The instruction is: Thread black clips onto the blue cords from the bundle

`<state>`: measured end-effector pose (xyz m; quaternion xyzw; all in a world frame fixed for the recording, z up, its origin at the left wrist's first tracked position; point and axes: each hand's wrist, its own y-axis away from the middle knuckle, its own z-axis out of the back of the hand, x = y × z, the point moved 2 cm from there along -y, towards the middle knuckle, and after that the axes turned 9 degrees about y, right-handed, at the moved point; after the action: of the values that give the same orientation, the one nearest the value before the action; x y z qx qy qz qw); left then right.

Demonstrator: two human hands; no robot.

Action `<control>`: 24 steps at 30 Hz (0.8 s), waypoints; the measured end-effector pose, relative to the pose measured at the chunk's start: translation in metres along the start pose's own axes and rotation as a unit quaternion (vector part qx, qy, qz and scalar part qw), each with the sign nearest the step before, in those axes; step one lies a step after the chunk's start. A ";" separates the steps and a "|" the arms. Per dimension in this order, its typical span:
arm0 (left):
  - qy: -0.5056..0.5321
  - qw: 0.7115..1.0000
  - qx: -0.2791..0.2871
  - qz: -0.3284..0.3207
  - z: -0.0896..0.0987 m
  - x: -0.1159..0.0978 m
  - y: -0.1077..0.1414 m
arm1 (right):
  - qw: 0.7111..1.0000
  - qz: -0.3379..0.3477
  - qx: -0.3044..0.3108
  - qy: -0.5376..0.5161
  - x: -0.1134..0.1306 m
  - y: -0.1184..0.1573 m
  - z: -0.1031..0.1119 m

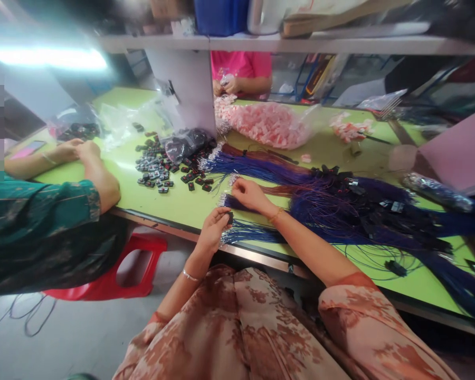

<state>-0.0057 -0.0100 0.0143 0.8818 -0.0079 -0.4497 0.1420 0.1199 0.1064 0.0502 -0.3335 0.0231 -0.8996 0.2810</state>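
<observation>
My left hand (215, 228) is closed on a small black connector housing (230, 217) near the table's front edge. Just above and to the right, my right hand (248, 194) has thumb and fingers pinched together at the metal-tipped ends of a brown wire bundle (277, 190); whether a single wire is between the fingertips is too small to see. Bundles of blue wires (257, 232) with silvery terminals lie under and beside both hands. To the left, loose black connector housings (158, 169) are scattered on the green table (174, 207).
A plastic bag of dark parts (190, 143) lies beside a white post (186, 84). Behind the wires rests a bag of pink pieces (269, 124). A co-worker's arms (89, 158) rest on the table at left, above a red stool (142, 264). Another person (241, 74) works opposite. A shelf (261, 45) spans overhead.
</observation>
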 end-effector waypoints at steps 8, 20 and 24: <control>0.121 0.992 0.006 0.042 -0.006 0.007 -0.010 | 0.990 -0.020 0.011 -0.141 0.008 0.044 0.010; 0.137 0.988 0.024 0.072 -0.007 0.015 -0.014 | 0.999 0.022 0.040 -0.004 0.012 0.068 0.013; 0.137 0.987 0.026 0.076 -0.007 0.014 -0.013 | 0.999 0.012 0.042 0.005 0.012 0.069 0.012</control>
<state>0.0067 0.0021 0.0041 0.9353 -0.0666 -0.3123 0.1527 0.1537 0.0435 0.0504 -0.3162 -0.0091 -0.8980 0.3057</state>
